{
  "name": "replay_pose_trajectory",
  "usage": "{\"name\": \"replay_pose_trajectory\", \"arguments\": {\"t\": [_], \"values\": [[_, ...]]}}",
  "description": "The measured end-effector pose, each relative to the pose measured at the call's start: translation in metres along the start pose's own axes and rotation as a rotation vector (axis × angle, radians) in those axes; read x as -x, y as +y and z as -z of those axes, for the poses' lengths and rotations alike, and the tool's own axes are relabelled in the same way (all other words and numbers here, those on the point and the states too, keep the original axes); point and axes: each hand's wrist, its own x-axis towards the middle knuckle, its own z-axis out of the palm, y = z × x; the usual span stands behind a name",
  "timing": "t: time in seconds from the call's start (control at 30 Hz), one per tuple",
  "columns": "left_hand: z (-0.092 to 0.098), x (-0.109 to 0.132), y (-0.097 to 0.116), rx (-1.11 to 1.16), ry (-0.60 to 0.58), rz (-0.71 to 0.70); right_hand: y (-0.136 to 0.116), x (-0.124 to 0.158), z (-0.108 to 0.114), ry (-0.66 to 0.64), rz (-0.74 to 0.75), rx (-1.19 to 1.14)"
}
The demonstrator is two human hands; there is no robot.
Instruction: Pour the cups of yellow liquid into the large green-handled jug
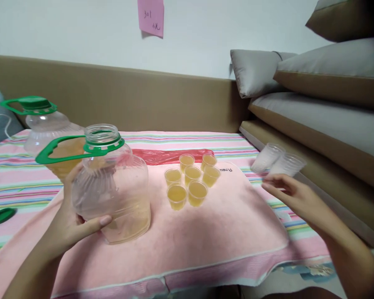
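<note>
Jug: While its neck is left uncapped, the jug [131, 199] is seen to be made of clear plastic, with ridges on its side and a flat green handle [65, 157].
Cups: Seven round, clear cups [192, 177] are bunched on a soft pink towel [218, 228], in front of shiny, crinkled red plastic [171, 157].
Cup stacks: Two leaning stacks of thin cups [286, 165] are seen by the right hand.
Left hand: The jug's side is held by the left hand [69, 224], with the thumb in front and the fingers wrapped behind.
Right hand: The fingers of the right hand [299, 197] are loosely bent and parted; whether the stacks are touched cannot be told.
Jug's look: It is placed left of the cups, nearly upright, with pale yellow seen low down; whether the towel is touched cannot be told.
Cups' look: Yellow drink is held in all seven.
Back jug: Behind, another jug [46, 124] is topped with green.
</note>
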Motion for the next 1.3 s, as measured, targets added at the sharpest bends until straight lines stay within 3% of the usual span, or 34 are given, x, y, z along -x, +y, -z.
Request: {"name": "replay_pose_trajectory", "arguments": {"t": [0.07,0.23,0.43,0.8,1.3], "values": [[-0.001,0.000,0.001,0.026,0.007,0.019,-0.033,-0.034,-0.026,-0.025,0.066,0.012],[-0.004,0.001,0.001,0.078,0.022,0.021,-0.092,-0.107,-0.085,-0.195,0.042,0.291],[-0.006,0.000,0.004,0.075,0.035,-0.019,-0.123,-0.143,-0.122,-0.338,-0.038,0.476],[-0.006,0.000,0.009,0.082,0.031,-0.094,-0.127,-0.151,-0.141,-0.363,-0.078,0.632],[-0.007,-0.002,0.011,0.111,0.028,-0.134,-0.108,-0.166,-0.137,-0.280,-0.050,0.585]]}}
